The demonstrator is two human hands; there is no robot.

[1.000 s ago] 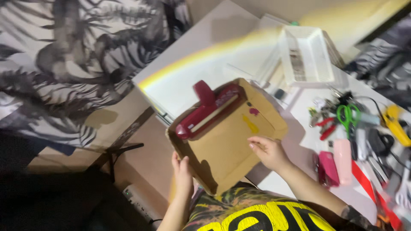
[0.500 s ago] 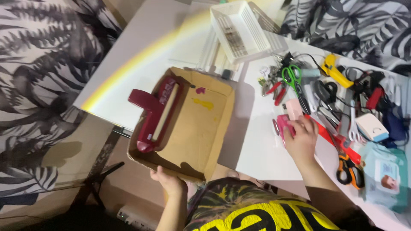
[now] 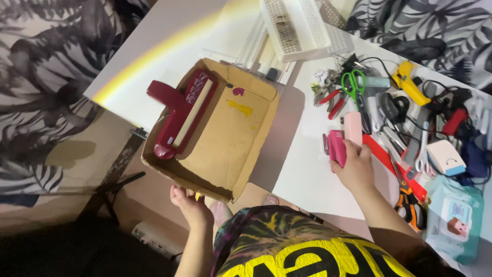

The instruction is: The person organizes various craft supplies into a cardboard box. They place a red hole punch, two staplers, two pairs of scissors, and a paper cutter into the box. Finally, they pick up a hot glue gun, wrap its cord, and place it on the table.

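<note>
Left hand (image 3: pixel 190 204), lower centre, grips the near edge of the cardboard tray (image 3: pixel 225 138) from below; fingers mostly hidden under it, so spread can't be told. Dark red tool (image 3: pixel 180 114) lies inside, upper left. Right hand (image 3: pixel 353 166) centre-right, fingers curled onto pink stapler (image 3: pixel 336 146) on white surface (image 3: pixel 302 169); fingertips partly hidden.
</note>
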